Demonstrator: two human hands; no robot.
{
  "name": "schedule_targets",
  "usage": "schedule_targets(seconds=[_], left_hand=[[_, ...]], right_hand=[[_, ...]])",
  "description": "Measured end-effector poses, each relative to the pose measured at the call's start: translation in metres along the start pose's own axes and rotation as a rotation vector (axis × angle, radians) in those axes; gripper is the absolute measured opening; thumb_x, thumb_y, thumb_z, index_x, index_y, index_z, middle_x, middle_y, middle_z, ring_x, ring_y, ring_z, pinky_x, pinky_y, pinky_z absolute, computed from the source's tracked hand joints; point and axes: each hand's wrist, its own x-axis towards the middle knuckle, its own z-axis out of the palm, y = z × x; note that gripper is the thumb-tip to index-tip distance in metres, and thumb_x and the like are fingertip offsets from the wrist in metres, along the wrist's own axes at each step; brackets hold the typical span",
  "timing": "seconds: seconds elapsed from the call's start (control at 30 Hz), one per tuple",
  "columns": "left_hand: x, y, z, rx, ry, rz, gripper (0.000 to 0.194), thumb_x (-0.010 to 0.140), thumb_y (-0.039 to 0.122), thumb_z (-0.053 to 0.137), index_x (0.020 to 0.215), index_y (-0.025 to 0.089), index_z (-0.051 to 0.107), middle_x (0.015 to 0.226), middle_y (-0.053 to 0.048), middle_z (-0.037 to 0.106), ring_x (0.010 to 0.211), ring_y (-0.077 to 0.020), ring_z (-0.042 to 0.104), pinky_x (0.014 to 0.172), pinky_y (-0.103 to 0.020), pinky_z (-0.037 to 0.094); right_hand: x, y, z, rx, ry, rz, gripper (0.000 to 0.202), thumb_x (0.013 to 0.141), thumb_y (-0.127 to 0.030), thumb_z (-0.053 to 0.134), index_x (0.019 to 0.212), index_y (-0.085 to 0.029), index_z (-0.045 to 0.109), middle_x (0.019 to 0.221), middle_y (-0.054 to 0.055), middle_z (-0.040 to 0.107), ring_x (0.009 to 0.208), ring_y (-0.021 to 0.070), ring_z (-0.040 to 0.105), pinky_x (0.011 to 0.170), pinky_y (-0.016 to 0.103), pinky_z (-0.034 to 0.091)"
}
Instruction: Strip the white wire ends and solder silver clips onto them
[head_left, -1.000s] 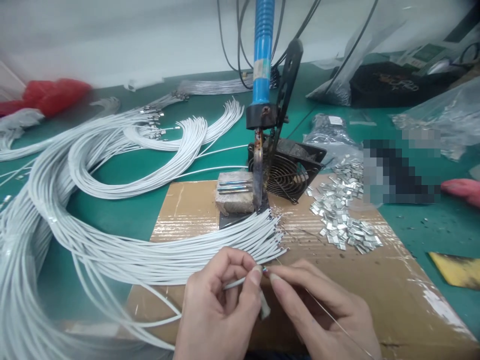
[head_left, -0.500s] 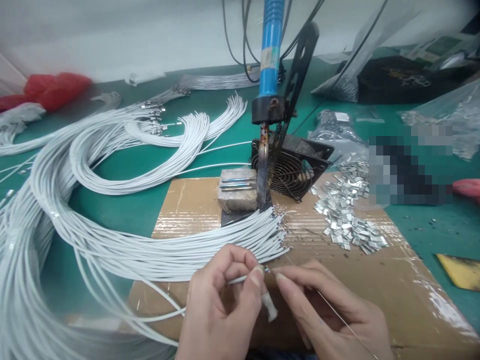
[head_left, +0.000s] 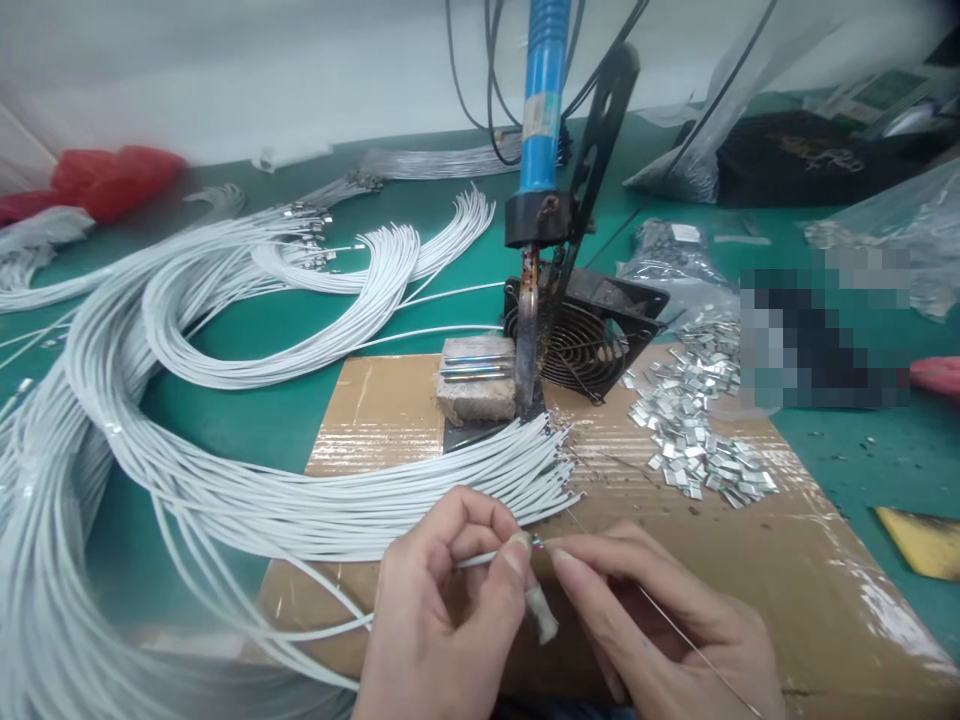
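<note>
My left hand [head_left: 450, 600] is closed in a pinch on a white cable [head_left: 480, 560] close to its end. A tiny shiny metal piece [head_left: 537, 542] shows at the fingertips, between my two hands. With thumb and forefinger together, my right hand [head_left: 660, 610] grips a thin silvery wire [head_left: 694, 645] that trails to the lower right. Its fingertips are close beside the metal piece; whether they touch it I cannot tell. A whitish wrap [head_left: 541, 612] hangs below my left fingers, apparently around a fingertip. Just beyond my hands lies a bundle of white cables [head_left: 420, 500], ends pointing right.
A blue-handled soldering iron [head_left: 541, 130] stands tip down by a grey block [head_left: 476, 395] bearing metal rods. Behind it leans a black fan [head_left: 585, 340]. Small metal clips [head_left: 697, 430] lie heaped on the cardboard [head_left: 637, 570]. A yellow pad [head_left: 919, 540] is at right.
</note>
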Motion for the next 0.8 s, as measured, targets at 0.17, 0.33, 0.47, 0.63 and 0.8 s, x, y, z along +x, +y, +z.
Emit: schedule_targets(seconds=[0.17, 0.33, 0.47, 0.63, 0.8], left_hand=[[0.001, -0.001, -0.002, 0.024, -0.036, -0.007, 0.024, 0.080, 0.036, 0.072, 0.074, 0.018, 0.058, 0.056, 0.005, 0.056, 0.051, -0.0088, 0.038, 0.052, -0.022, 0.026], [0.000, 0.000, -0.003, 0.026, -0.036, -0.012, 0.024, 0.079, 0.037, 0.072, 0.074, 0.017, 0.058, 0.057, 0.004, 0.057, 0.053, -0.0089, 0.037, 0.053, -0.022, 0.026], [0.000, 0.001, -0.001, 0.006, -0.013, -0.017, 0.024, 0.077, 0.037, 0.074, 0.073, 0.017, 0.059, 0.055, 0.005, 0.055, 0.052, -0.0084, 0.037, 0.053, -0.021, 0.025], [0.001, -0.001, 0.000, -0.015, -0.013, -0.031, 0.026, 0.075, 0.037, 0.075, 0.073, 0.016, 0.060, 0.055, 0.005, 0.055, 0.052, -0.0081, 0.037, 0.053, -0.020, 0.026], [0.002, -0.001, -0.001, -0.003, -0.030, -0.040, 0.026, 0.077, 0.037, 0.074, 0.075, 0.016, 0.059, 0.057, 0.004, 0.056, 0.053, -0.0082, 0.037, 0.054, -0.020, 0.026]], right_hand=[[-0.001, 0.003, 0.000, -0.014, 0.030, -0.003, 0.015, 0.083, -0.017, 0.079, 0.083, -0.031, 0.084, 0.064, -0.002, 0.063, 0.047, 0.0084, 0.052, 0.039, 0.015, 0.038], [0.000, 0.006, -0.001, -0.060, 0.030, 0.002, 0.014, 0.084, -0.020, 0.079, 0.087, -0.032, 0.085, 0.063, -0.002, 0.062, 0.046, 0.0084, 0.049, 0.038, 0.016, 0.037], [0.002, 0.004, -0.002, -0.067, -0.004, -0.028, 0.016, 0.083, -0.017, 0.078, 0.087, -0.031, 0.085, 0.066, -0.001, 0.067, 0.049, 0.0102, 0.057, 0.039, 0.016, 0.042], [-0.001, 0.005, -0.002, -0.111, -0.029, -0.123, 0.020, 0.084, -0.010, 0.076, 0.088, -0.029, 0.083, 0.072, -0.002, 0.070, 0.058, 0.0114, 0.066, 0.051, 0.014, 0.053], [-0.008, 0.003, 0.008, -0.276, 0.148, -0.304, 0.023, 0.088, -0.009, 0.073, 0.096, -0.030, 0.079, 0.076, -0.004, 0.069, 0.061, 0.0107, 0.063, 0.060, 0.021, 0.052]])
